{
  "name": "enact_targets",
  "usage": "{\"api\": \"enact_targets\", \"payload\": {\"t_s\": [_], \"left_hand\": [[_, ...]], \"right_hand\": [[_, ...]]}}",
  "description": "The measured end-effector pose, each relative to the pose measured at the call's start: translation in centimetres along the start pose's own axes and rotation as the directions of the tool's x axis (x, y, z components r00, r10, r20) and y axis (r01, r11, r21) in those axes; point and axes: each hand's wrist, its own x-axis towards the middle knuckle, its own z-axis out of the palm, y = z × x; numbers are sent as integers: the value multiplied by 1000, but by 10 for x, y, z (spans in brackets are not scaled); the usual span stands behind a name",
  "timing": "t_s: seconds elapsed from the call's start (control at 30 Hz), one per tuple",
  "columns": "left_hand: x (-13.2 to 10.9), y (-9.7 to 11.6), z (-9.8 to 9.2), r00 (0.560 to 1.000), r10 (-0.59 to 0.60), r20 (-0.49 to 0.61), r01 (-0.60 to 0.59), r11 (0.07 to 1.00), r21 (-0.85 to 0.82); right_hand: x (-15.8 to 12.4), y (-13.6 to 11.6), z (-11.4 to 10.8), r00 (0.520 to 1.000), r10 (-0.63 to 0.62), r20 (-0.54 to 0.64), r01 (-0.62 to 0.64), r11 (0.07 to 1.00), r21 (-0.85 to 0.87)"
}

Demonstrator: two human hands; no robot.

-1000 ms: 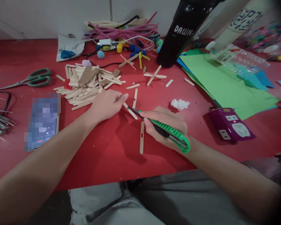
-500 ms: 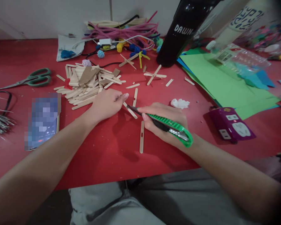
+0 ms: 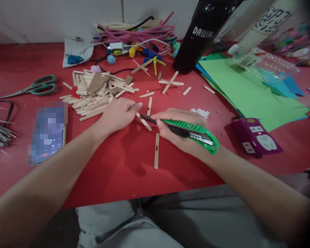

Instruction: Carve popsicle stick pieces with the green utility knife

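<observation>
Red surface (image 3: 105, 179): it spreads before you, carrying everything below; read the hours around the craft stick at your left thumb, with 12 pointing away from you.
Green paper (image 3: 253, 89): stacked sheets, between 2 and 3 o'clock.
Black bottle (image 3: 192, 51): upright at 1 o'clock, lettered DAWN.
Stick pile (image 3: 93, 103): heaped loosely at 10 o'clock, just beyond your left wrist.
Left hand (image 3: 119, 113): yours is curled closed, thumb and fingers pinching the far end of the craft stick; part of the grip is hidden.
Right hand (image 3: 182, 132): yours is wrapped around the cutter, index finger stretched toward the blade.
Scissors (image 3: 28, 90): between 9 and 10 o'clock, blades pointing away from you to the left.
Phone (image 3: 48, 134): flat at 9 o'clock, screen blurred.
Cutter (image 3: 196, 135): green, in your right hand, its dark blade lying over the craft stick.
Notched stick (image 3: 156, 160): between 5 and 6 o'clock, a small slot in it.
Craft stick (image 3: 146, 125): at the clock's centre, slanting out from your left thumb toward 5 o'clock.
</observation>
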Motion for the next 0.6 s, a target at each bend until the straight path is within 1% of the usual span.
{"api": "enact_targets", "payload": {"t_s": [0.2,0.33,0.43,0.6], "left_hand": [[0,-1,0,1000,3,14,-3,1000,-15],[0,-1,0,1000,27,-6,-27,999,-34],[0,-2,0,999,29,-26,-30,999,-39],[-1,-3,-1,998,45,-50,-50,995,-89]], "right_hand": [[-1,3,-1,1000,-14,17,14,1000,18],[-9,10,4,994,-107,-35,108,994,10],[-15,14,7,982,-182,-48,182,983,-14],[-16,14,6,969,-247,27,248,968,-50]]}}
